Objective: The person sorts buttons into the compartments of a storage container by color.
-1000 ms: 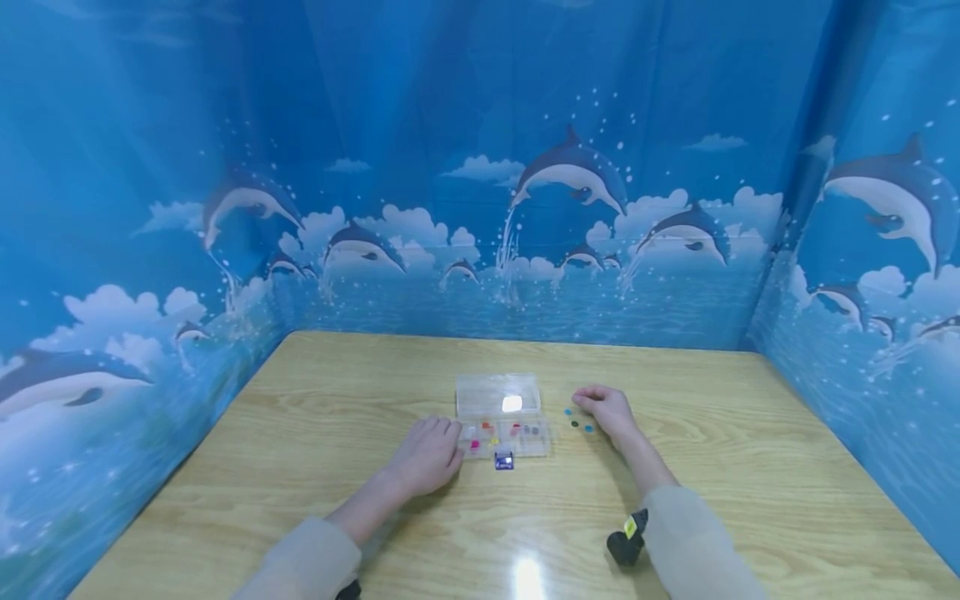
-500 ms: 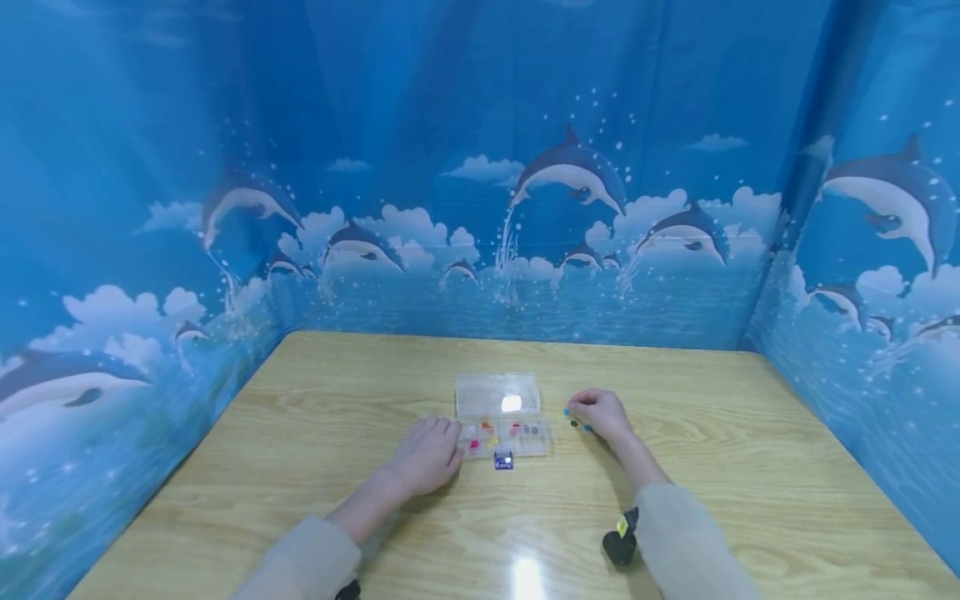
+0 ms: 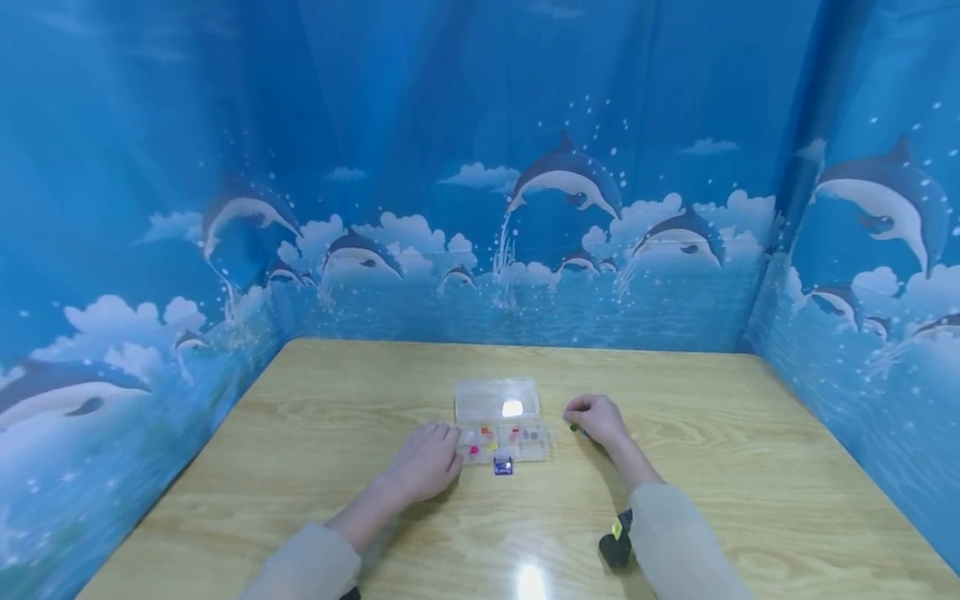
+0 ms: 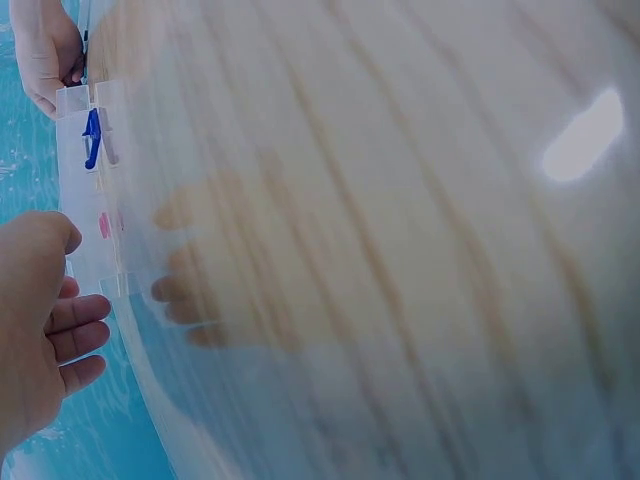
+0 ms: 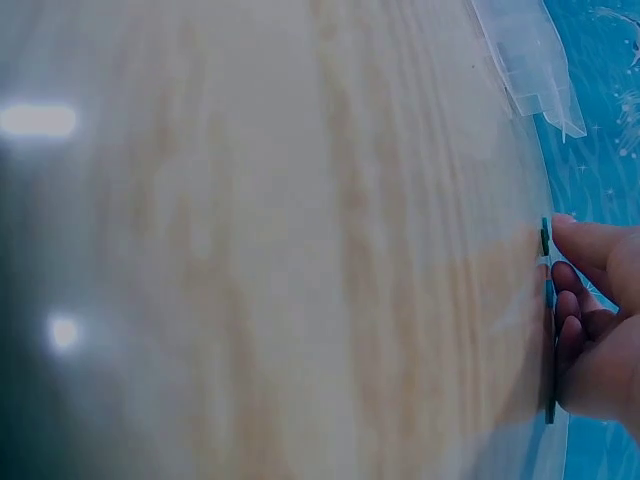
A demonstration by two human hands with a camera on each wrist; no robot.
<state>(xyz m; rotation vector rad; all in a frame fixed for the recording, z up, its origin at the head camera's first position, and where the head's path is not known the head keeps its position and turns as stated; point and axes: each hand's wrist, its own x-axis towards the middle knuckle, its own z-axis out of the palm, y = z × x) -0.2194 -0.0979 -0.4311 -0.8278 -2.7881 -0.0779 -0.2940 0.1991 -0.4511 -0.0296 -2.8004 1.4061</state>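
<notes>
In the head view, a clear plastic compartment box (image 3: 534, 450) lies open on the table with its lid (image 3: 480, 400) tilted back. It holds several small coloured pieces, pink, orange and yellow among them, and a blue clasp (image 3: 503, 466) is at its front. My left hand (image 3: 423, 462) holds the box's left end, thumb at the front corner and loosely curved fingers at the end. To the right of the box, the curled fingertips of my right hand (image 3: 597, 421) are right at a small blue disc (image 3: 566, 416). I cannot tell whether they pinch it. Beside it lies a dark green disc (image 5: 545, 238).
Another blue disc (image 3: 586, 432) is partly covered by the right hand. The wood-grain table (image 3: 360, 383) is bordered on three sides by a blue dolphin-print curtain (image 3: 420, 100). A black device (image 3: 616, 550) is at the right wrist.
My right hand has moved left and slightly towards me, its fingertips coming down to the blue disc. The left hand stays on the box. The head view has tilted slightly.
</notes>
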